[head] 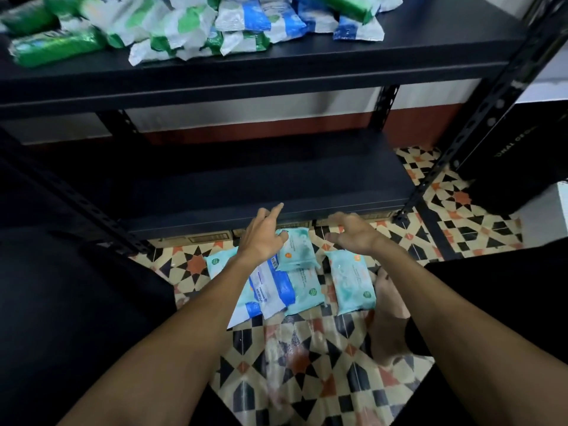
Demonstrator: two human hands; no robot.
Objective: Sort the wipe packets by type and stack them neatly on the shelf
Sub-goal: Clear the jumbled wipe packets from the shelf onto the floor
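Left hand (265, 238) and right hand (353, 232) are held slack-fingered and empty over wipe packets (353, 281) laid on the tiled floor (307, 379) toward 6 o'clock; further packets (184, 26) are heaped on the upper shelf (307, 66) at 12 o'clock.

**What my things are made of**

The pale teal soft plastic wipe packets (353, 281) below me look smooth and a bit shiny. The green and white crinkly plastic packets (172, 29) up top shine too. The black metal shelf board (246, 186) in front of me looks dull and smooth. The patterned floor tiles (307, 364) look hard and glossy.
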